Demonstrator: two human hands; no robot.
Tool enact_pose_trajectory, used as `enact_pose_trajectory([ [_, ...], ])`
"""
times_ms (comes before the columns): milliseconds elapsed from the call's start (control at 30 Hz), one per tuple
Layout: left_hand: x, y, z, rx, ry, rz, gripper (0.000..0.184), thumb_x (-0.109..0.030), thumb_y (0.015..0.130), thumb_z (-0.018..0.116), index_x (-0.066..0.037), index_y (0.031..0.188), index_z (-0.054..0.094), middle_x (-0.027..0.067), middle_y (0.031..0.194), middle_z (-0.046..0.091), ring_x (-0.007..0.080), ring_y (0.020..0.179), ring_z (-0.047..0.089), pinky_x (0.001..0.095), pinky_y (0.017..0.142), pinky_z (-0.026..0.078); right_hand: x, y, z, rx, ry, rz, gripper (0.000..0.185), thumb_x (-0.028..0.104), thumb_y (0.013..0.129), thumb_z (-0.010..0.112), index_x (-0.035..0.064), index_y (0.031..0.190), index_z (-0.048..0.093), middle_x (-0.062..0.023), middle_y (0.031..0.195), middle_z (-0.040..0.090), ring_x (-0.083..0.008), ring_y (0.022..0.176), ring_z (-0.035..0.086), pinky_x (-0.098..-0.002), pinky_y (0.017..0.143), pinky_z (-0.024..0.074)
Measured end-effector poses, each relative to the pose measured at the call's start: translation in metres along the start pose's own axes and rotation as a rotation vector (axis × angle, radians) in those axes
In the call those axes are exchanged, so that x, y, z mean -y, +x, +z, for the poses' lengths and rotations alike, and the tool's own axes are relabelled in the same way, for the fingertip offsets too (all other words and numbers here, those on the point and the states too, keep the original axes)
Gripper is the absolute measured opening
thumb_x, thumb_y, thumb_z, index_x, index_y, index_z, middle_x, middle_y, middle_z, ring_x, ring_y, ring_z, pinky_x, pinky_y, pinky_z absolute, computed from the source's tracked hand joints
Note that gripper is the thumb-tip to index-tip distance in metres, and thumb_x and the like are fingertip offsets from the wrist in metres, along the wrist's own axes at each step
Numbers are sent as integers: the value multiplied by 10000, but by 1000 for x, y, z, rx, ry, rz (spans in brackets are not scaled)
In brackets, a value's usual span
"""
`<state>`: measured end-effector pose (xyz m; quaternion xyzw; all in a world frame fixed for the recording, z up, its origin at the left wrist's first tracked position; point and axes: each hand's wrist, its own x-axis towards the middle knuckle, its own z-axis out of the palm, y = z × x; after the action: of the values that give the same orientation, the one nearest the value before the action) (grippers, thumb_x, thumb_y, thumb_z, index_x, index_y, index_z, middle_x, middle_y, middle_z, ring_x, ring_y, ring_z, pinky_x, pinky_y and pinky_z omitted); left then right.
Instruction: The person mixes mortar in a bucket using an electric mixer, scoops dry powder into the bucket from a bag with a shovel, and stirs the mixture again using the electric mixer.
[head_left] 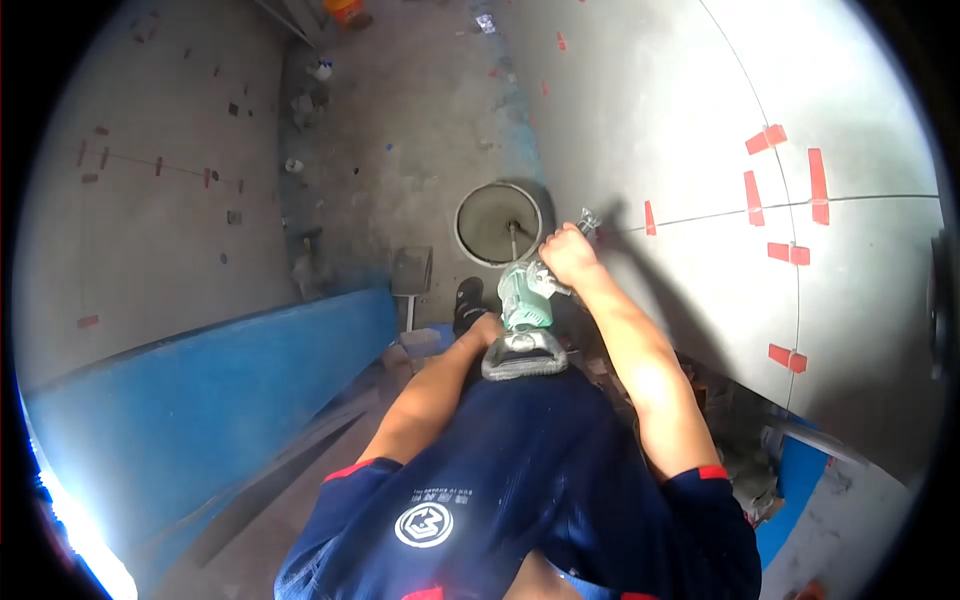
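Note:
A green hand-held mixer point(526, 298) with a grey loop handle point(525, 358) is in front of my body. Its metal shaft point(514, 240) reaches down into a round bucket point(459, 232) of grey-green mix. My right hand point(570, 256) is closed around the mixer's side grip, whose wrapped end sticks out past the fist. My left hand point(487, 328) is at the left side of the mixer, beside the loop handle. The mixer hides its fingers, so their grip does not show.
Grey tiled walls with red wedges point(819, 187) rise on both sides. A blue panel point(220, 385) runs along the lower left. A dark shoe point(468, 303) and a long-handled scoop point(412, 272) are left of the mixer. An orange bucket point(343, 9) stands far back.

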<state>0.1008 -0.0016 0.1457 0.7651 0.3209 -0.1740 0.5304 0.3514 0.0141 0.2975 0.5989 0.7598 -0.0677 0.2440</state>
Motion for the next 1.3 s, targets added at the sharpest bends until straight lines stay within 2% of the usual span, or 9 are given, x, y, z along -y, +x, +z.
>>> enact_pose_trajectory([
  [600, -18, -23, -14, 67, 58, -51, 476, -464, 765, 583, -57, 968, 723, 225, 1055, 668, 367, 1025, 633, 418, 862, 496, 8, -8, 8, 13, 13, 2, 117, 172, 792, 591, 176, 840, 698, -25, 883, 702, -174, 907, 663, -353, 880, 432],
  [667, -2, -18, -8, 36, -65, 29, 506, -492, 739, 625, -40, 946, 722, 239, 1040, 667, 377, 1018, 632, 426, 859, 490, 11, -7, 12, -49, 0, 18, 122, 171, 796, 585, 175, 843, 698, -20, 872, 700, -173, 902, 663, -354, 873, 435],
  [867, 13, -8, 4, 125, 195, 142, 495, -488, 727, 626, -56, 947, 727, 221, 1045, 674, 371, 1012, 636, 421, 860, 495, 11, -16, 24, -110, 73, 9, 112, 169, 794, 578, 163, 820, 687, -29, 862, 687, -186, 896, 656, -351, 872, 437],
  [900, -2, -25, 0, 43, -10, 33, 494, -493, 737, 618, -68, 967, 725, 217, 1070, 670, 365, 1017, 636, 414, 869, 493, 13, -19, 27, -123, 64, 23, 110, 167, 793, 579, 163, 817, 685, -28, 856, 685, -186, 893, 655, -351, 872, 437],
  [1000, -6, -27, 1, 46, 8, 80, 485, -491, 776, 576, -66, 958, 721, 215, 1035, 679, 373, 983, 645, 426, 848, 500, 16, -26, 27, -105, 36, 37, 105, 166, 790, 579, 169, 808, 682, -29, 846, 681, -186, 885, 656, -360, 874, 441],
  [1200, 11, -13, 12, 103, 484, 401, 395, -376, 808, 514, -63, 932, 721, 200, 994, 690, 373, 939, 656, 429, 834, 519, 18, -30, 28, -92, 32, 61, 109, 162, 795, 578, 169, 827, 682, -29, 847, 681, -184, 877, 658, -362, 865, 442],
  [1233, 14, -8, 16, 174, 518, 341, 387, -367, 817, 507, -63, 930, 718, 199, 999, 690, 368, 949, 655, 431, 835, 518, 14, -32, 28, -78, 78, 23, 115, 167, 801, 574, 168, 837, 684, -28, 852, 680, -184, 885, 655, -358, 863, 438],
  [1267, -1, -24, 11, 38, 227, 201, 389, -361, 827, 495, -60, 926, 721, 193, 1010, 691, 364, 961, 653, 428, 848, 516, 17, -31, 27, -119, 55, 39, 111, 168, 797, 576, 167, 832, 681, -28, 860, 681, -182, 895, 652, -354, 860, 436],
  [1300, 14, -9, 17, 117, 374, 265, 384, -354, 833, 490, -60, 926, 719, 194, 1020, 689, 364, 965, 652, 429, 854, 514, 14, -28, 27, -94, 64, 32, 110, 169, 796, 576, 167, 830, 680, -28, 865, 681, -182, 900, 651, -357, 866, 435],
])
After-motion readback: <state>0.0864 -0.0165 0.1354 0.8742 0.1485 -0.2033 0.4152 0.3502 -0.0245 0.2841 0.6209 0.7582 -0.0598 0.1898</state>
